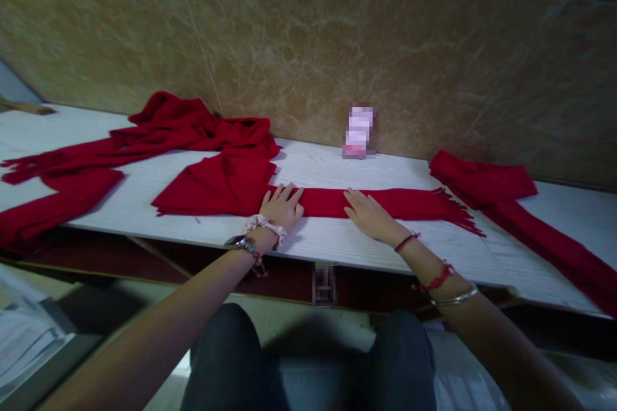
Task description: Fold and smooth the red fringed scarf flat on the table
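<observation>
A red scarf (325, 203) lies across the white table, folded into a narrow flat strip on its right part, with a fringe spread at the right end. Its left part widens into a looser, unfolded piece. My left hand (281, 210) rests flat on the scarf where the strip meets the wide part, fingers spread. Farther right, my right hand (369, 215) lies on the same strip with its fingers stretched out. Neither hand grips the cloth.
Another red scarf (178, 122) is heaped at the back left, and red cloth (62, 202) hangs over the front left edge. A third red scarf (486, 183) lies at the right. A blurred pink-white object (359, 131) leans near the brown wall (299, 45). The white table (318, 170) is narrow.
</observation>
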The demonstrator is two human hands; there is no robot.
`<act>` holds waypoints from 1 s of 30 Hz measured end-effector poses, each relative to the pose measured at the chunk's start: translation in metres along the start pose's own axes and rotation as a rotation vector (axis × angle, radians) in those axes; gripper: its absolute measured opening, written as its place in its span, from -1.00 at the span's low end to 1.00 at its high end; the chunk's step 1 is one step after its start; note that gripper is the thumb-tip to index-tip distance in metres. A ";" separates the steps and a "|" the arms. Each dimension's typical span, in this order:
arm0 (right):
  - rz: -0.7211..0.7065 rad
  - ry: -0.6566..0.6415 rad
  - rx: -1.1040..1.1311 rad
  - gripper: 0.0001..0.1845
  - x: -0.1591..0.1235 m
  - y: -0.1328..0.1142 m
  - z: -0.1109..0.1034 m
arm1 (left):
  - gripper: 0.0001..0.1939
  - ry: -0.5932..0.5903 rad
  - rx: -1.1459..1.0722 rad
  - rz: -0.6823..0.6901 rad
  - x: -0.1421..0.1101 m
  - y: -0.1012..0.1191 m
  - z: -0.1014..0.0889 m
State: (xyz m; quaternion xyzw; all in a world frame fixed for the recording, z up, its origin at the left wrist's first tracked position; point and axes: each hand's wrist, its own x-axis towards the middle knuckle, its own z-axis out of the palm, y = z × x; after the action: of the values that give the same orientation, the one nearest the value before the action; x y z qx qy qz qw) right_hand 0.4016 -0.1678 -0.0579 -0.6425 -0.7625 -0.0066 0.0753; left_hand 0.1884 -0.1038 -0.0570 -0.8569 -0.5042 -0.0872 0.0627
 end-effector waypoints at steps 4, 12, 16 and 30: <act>-0.075 -0.001 -0.076 -0.52 -0.024 0.044 -0.012 | -0.53 0.013 -0.048 0.241 0.004 0.000 0.001; -0.254 0.006 -0.230 -0.58 -0.035 0.060 -0.023 | -0.55 -0.110 -0.109 0.525 0.012 0.003 0.001; -0.258 0.015 -0.276 -0.52 -0.035 0.058 -0.024 | -0.54 -0.123 -0.096 0.490 0.011 0.003 -0.001; -0.306 0.120 -0.151 -0.56 -0.058 0.071 -0.009 | -0.56 -0.153 -0.115 0.445 0.011 0.003 -0.005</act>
State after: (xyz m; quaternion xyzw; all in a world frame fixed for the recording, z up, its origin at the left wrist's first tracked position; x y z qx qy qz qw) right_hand 0.4814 -0.2134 -0.0626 -0.5211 -0.8429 -0.1136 0.0705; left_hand 0.1961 -0.0971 -0.0494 -0.9531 -0.3007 -0.0347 -0.0072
